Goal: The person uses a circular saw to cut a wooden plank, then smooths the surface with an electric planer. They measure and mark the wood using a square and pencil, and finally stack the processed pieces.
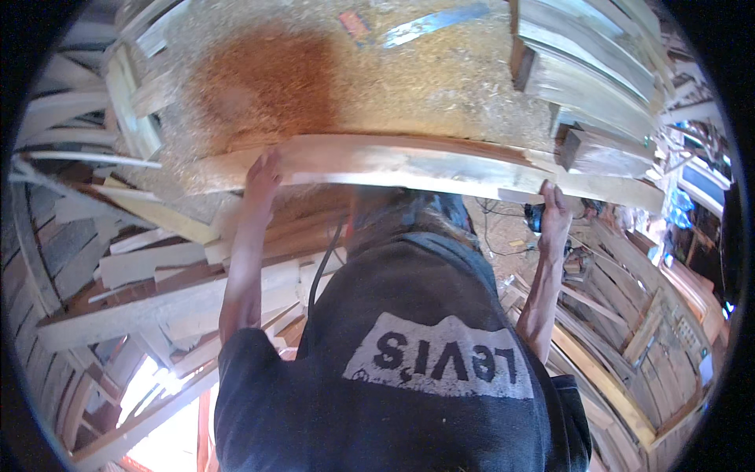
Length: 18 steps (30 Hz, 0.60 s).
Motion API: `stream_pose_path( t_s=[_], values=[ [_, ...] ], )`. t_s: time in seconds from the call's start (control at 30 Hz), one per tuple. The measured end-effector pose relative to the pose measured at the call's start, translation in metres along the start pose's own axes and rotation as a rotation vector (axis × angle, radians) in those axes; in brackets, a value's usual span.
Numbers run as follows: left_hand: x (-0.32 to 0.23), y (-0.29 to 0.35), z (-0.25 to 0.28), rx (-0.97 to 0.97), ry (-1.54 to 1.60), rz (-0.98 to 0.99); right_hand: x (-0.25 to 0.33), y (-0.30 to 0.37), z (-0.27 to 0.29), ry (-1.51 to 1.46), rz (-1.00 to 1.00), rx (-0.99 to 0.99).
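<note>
A long pale wooden board lies crosswise in front of my body, along the near edge of a sawdust-covered work surface. Its left end is gripped by my left hand, fingers bent over the top. My right hand closes on the near edge toward the right end, fingertips up on the wood. A second length of timber shows past it at the right; whether the two touch is hard to tell. The undersides of both hands' grips are hidden.
Reddish-brown sawdust is heaped at the far left of the surface. A flat metal strip and a small orange piece lie at the back. Stacked timbers stand at the right, with more loose planks at the left.
</note>
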<state>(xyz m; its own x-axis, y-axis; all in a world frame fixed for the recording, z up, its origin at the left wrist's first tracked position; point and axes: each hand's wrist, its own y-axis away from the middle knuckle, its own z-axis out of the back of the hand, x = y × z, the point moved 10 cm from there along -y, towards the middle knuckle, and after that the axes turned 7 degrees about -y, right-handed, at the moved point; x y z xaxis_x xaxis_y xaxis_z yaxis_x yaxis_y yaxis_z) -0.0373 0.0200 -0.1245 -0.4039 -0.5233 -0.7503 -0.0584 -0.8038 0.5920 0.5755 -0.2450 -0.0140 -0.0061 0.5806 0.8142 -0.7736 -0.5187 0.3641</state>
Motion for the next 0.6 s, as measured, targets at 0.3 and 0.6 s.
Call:
stream_pose_path(
  t_s=[0.3,0.6],
  values=[
    [-0.066,0.069,-0.007,-0.009,0.118,0.12,0.033,0.054,0.041,0.034,-0.086,-0.136],
    [-0.027,0.032,0.002,-0.014,-0.016,0.157,0.01,0.038,0.018,0.13,-0.103,-0.109]
  ],
)
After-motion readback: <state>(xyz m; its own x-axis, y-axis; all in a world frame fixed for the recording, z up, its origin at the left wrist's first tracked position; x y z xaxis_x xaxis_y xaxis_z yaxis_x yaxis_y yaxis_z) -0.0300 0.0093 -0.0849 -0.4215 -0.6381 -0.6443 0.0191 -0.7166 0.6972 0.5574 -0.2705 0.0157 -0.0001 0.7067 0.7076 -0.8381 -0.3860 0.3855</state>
